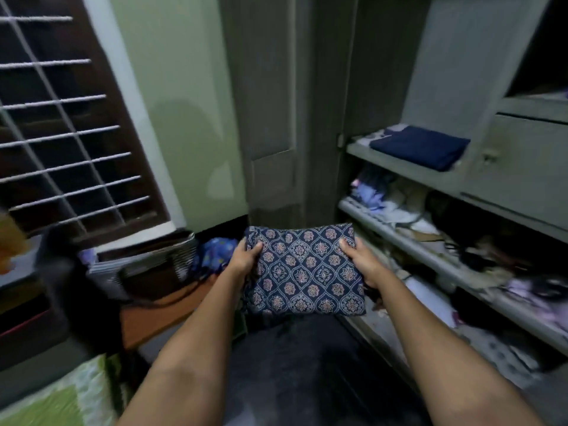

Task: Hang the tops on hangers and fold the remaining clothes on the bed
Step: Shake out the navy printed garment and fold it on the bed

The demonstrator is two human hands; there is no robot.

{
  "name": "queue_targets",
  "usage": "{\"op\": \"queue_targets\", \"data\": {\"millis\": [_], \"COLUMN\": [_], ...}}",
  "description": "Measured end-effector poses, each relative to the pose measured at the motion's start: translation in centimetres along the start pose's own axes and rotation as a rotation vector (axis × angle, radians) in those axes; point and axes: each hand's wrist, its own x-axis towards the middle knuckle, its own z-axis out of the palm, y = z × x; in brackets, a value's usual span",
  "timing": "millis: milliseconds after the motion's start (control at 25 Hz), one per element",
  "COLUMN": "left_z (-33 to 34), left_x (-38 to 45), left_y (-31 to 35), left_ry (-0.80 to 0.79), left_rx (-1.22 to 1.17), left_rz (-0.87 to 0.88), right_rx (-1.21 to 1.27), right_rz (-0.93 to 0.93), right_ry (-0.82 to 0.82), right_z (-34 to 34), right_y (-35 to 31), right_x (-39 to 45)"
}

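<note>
Both hands grip the same folded cloth [305,272], a dark blue piece with a pale flower print that I see held up in the air before the open cupboard: my left hand [245,260] curls round its left edge with the thumb on top, and my right hand [362,263] clamps the right edge the same way. Far left I make out a barred window [66,124], lower down a striped bag [147,256], and to the right the cupboard shelves [408,167], where a plain navy folded cloth [421,149] lies on the upper shelf above a jumble of clothes.
</note>
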Motion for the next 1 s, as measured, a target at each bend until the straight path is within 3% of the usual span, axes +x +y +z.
{"op": "queue_targets", "data": {"millis": [120,320,440,800,1000], "left_z": [4.6,13.7,19.2,34.4,42.2], "left_x": [9.6,18.2,21.8,34.3,41.2], "left_y": [3.0,9.4,12.4,23.0,29.0], "left_ry": [-0.129,-0.179,-0.135,-0.081,-0.149], "left_rx": [0.190,0.720,0.867,0.794,0.727], "left_rz": [0.151,0.424,0.547,0.822,0.893], "right_rx": [-0.027,-0.035,-0.063,-0.204,-0.196], "right_rz": [-0.093,-0.146,-0.176,-0.143,-0.144], "right_ry": [0.289,0.680,0.821,1.119,1.246], "right_z": [-2.5,-6.7,-9.8,-22.2,-28.5], "right_y": [-2.9,-6.4,-8.0,-15.9,-20.2], "right_x": [1.6,5.6,8.5,21.1,27.6]}}
